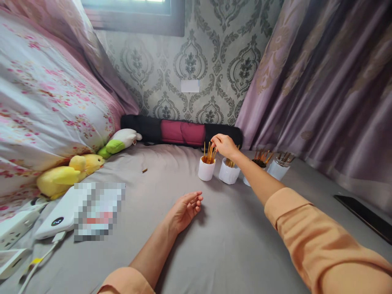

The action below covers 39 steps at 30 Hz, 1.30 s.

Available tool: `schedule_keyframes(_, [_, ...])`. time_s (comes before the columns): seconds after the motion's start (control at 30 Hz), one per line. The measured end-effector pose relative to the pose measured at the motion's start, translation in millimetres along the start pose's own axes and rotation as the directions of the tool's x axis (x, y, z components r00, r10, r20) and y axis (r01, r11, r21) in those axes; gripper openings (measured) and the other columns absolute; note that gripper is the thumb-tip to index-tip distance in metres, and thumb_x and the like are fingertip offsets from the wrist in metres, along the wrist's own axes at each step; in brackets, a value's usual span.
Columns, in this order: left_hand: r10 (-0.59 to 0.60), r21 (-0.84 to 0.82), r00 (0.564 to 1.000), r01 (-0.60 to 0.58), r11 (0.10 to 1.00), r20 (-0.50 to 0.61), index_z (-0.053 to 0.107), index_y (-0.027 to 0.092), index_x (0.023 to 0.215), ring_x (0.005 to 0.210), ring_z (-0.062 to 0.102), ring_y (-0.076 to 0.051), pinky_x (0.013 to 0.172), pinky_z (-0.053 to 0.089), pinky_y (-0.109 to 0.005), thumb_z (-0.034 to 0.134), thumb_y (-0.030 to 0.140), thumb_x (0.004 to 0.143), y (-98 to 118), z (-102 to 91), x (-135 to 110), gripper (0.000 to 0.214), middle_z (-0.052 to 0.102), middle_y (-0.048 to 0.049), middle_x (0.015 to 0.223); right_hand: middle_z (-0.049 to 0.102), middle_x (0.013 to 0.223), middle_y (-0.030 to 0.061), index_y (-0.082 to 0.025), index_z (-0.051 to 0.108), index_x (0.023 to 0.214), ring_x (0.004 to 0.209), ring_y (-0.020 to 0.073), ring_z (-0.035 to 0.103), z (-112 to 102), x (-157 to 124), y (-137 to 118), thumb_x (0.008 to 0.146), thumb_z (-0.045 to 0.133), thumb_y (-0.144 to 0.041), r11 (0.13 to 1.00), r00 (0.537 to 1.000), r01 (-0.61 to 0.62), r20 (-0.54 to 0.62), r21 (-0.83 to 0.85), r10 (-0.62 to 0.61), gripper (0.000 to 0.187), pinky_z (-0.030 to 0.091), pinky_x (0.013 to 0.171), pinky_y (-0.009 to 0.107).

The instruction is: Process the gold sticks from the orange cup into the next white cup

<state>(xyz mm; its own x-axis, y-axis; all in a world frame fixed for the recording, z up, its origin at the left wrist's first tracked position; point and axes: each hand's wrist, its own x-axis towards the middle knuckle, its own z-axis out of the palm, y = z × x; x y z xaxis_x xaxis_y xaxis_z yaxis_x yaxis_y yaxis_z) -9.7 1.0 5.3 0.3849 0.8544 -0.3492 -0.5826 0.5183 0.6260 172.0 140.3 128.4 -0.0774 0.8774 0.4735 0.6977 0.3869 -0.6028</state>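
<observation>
My right hand (pixel 226 146) reaches over a white cup (pixel 206 170) holding several thin yellow-brown sticks (pixel 209 153). Its fingertips are pinched together at the top of a stick on the cup's right side; whether the stick is lifted I cannot tell. My left hand (pixel 186 210) rests on the grey sheet in front of the cup, palm turned inward, fingers loosely bent with nothing in them. Just right of that cup is a second white container (pixel 229 173) with sticks in it, partly behind my right wrist. A third container (pixel 247 179) is mostly hidden by my forearm.
A glass jar with a white wrap (pixel 278 168) stands at the right, with dark sticks inside. A black phone (pixel 364 214) lies at the right edge. On the left are a power bank (pixel 59 216), plush toys (pixel 73 173) and a small brown piece (pixel 145 170).
</observation>
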Motion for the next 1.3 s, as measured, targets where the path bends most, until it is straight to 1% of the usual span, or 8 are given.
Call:
schedule_keyframes(0.13, [0.000, 0.004, 1.000, -0.001, 1.000, 0.005, 0.061, 0.009, 0.089, 0.059, 0.054, -0.006, 0.053, 0.045, -0.017, 0.062, 0.016, 0.074, 0, -0.7, 0, 0.016, 0.059, -0.0052, 0.076, 0.064, 0.065, 0.0003, -0.016, 0.060, 0.075, 0.044, 0.0061, 0.052, 4, 1, -2, 0.084, 0.041, -0.020, 1.000, 0.999, -0.004, 0.048, -0.011, 0.005, 0.021, 0.040, 0.047, 0.016])
schedule_keyframes(0.37, [0.002, 0.003, 1.000, -0.002, 1.000, 0.015, 0.061, 0.009, 0.088, 0.059, 0.054, -0.006, 0.052, 0.044, -0.017, 0.062, 0.016, 0.074, -1, -1.3, 1, 0.016, 0.059, -0.0050, 0.075, 0.063, 0.063, -0.0001, -0.016, 0.059, 0.072, 0.045, 0.0064, 0.053, 12, 3, 2, 0.082, 0.040, -0.016, 0.999, 0.996, 0.009, 0.093, -0.039, -0.005, 0.021, 0.040, 0.047, 0.016])
schedule_keyframes(0.47, [0.004, -0.001, 1.000, -0.004, 1.000, 0.015, 0.061, 0.009, 0.088, 0.059, 0.053, -0.006, 0.052, 0.044, -0.017, 0.063, 0.016, 0.074, -1, -1.2, 2, 0.016, 0.059, -0.0049, 0.075, 0.064, 0.062, 0.0002, -0.016, 0.059, 0.071, 0.044, 0.0061, 0.052, 16, 2, 3, 0.082, 0.042, -0.014, 0.999, 0.994, -0.010, 0.107, -0.036, 0.014, 0.020, 0.040, 0.046, 0.015])
schedule_keyframes(0.57, [-0.003, 0.000, 1.000, 0.003, 1.000, 0.004, 0.061, 0.009, 0.088, 0.059, 0.053, -0.006, 0.052, 0.044, -0.017, 0.063, 0.015, 0.073, 0, -0.4, 2, 0.017, 0.059, -0.0048, 0.075, 0.064, 0.062, 0.0009, -0.016, 0.059, 0.072, 0.041, 0.0061, 0.050, 19, 2, 2, 0.083, 0.041, -0.015, 0.999, 0.994, -0.036, 0.103, -0.027, 0.038, 0.021, 0.039, 0.044, 0.016])
schedule_keyframes(0.73, [-0.005, 0.001, 1.000, 0.005, 1.000, -0.005, 0.061, 0.008, 0.088, 0.058, 0.053, -0.006, 0.052, 0.044, -0.017, 0.063, 0.015, 0.073, 0, 1.1, 1, 0.017, 0.059, -0.0045, 0.075, 0.066, 0.063, 0.0016, -0.016, 0.061, 0.071, 0.041, 0.0059, 0.050, 21, 2, 1, 0.082, 0.041, -0.014, 0.997, 0.993, -0.047, 0.102, -0.063, 0.053, 0.022, 0.040, 0.044, 0.016])
schedule_keyframes(0.97, [0.002, 0.000, 1.000, -0.002, 1.000, 0.002, 0.061, 0.008, 0.088, 0.058, 0.053, -0.006, 0.051, 0.044, -0.017, 0.063, 0.015, 0.073, 0, 1.2, 1, 0.017, 0.058, -0.0049, 0.075, 0.069, 0.068, 0.0039, -0.014, 0.064, 0.077, 0.039, 0.0087, 0.053, 23, -1, 0, 0.083, 0.044, -0.015, 0.996, 0.990, -0.090, 0.103, -0.016, 0.091, 0.021, 0.041, 0.042, 0.019])
schedule_keyframes(1.13, [-0.003, -0.003, 1.000, 0.003, 1.000, -0.009, 0.061, 0.008, 0.089, 0.059, 0.053, -0.007, 0.052, 0.044, -0.017, 0.063, 0.015, 0.073, 0, 1.0, 1, 0.018, 0.059, -0.0054, 0.076, 0.070, 0.074, 0.0052, -0.012, 0.064, 0.083, 0.041, 0.0068, 0.054, 22, -2, -2, 0.084, 0.041, -0.015, 0.993, 0.986, -0.111, 0.117, -0.048, 0.116, 0.023, 0.041, 0.042, 0.016])
schedule_keyframes(1.3, [-0.001, -0.007, 1.000, 0.001, 1.000, 0.000, 0.061, 0.008, 0.090, 0.060, 0.053, -0.007, 0.052, 0.044, -0.017, 0.063, 0.015, 0.072, -1, -0.8, 2, 0.019, 0.059, -0.0056, 0.076, 0.070, 0.076, 0.0056, -0.012, 0.063, 0.085, 0.042, 0.0064, 0.055, 21, -3, -2, 0.084, 0.041, -0.015, 0.991, 0.984, -0.121, 0.122, -0.054, 0.127, 0.023, 0.041, 0.042, 0.015])
